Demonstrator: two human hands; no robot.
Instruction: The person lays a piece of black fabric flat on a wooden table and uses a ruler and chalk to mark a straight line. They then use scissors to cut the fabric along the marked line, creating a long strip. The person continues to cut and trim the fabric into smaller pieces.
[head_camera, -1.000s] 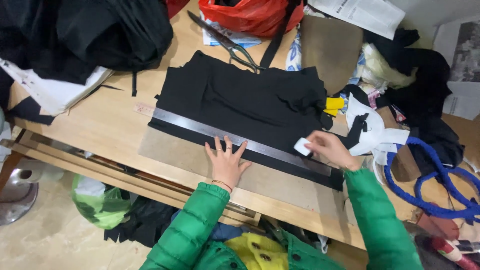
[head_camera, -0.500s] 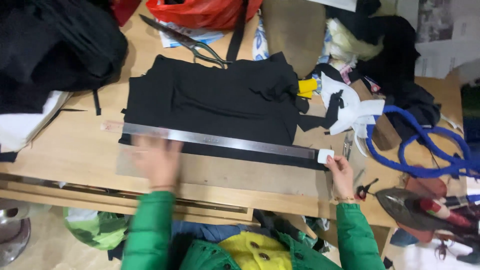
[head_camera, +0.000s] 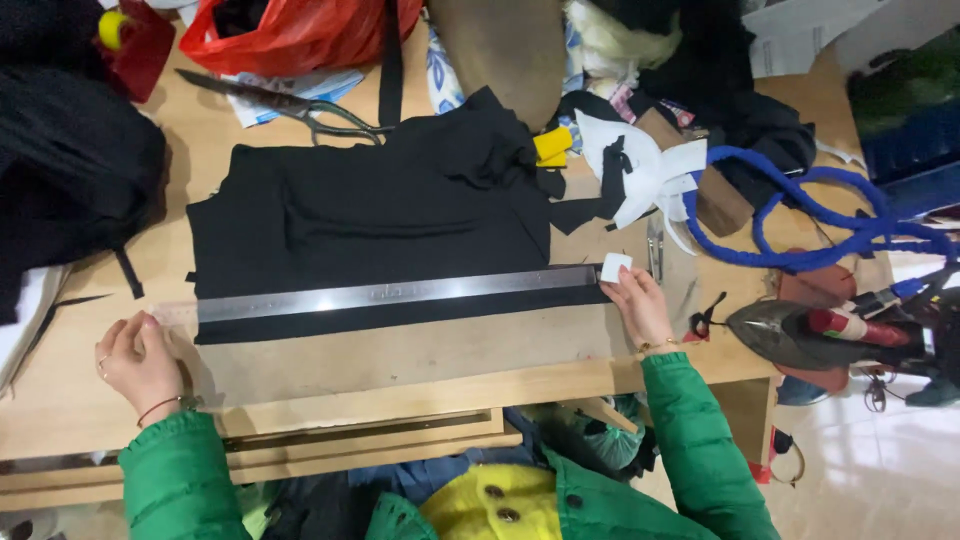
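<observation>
Flat across the lower edge of the black fabric (head_camera: 370, 215) lies a long steel ruler (head_camera: 400, 294), running left to right on the wooden table (head_camera: 80, 400). It looks stiff, thin and rather slippery on cloth, so it is best pressed down at its ends; the fabric is soft and light and would likely shift under it. At the ruler's left end the left hand (head_camera: 135, 360) rests on the table, fingers curled loosely together, gripping nothing. At the ruler's right end the right hand (head_camera: 635, 305) pinches a small white piece of chalk (head_camera: 615, 267). Beyond the ruler lie scissors (head_camera: 290, 105) and a red bag (head_camera: 300, 30); to its right, a blue cord (head_camera: 790, 220) and an iron (head_camera: 800, 330) crowd the table.
</observation>
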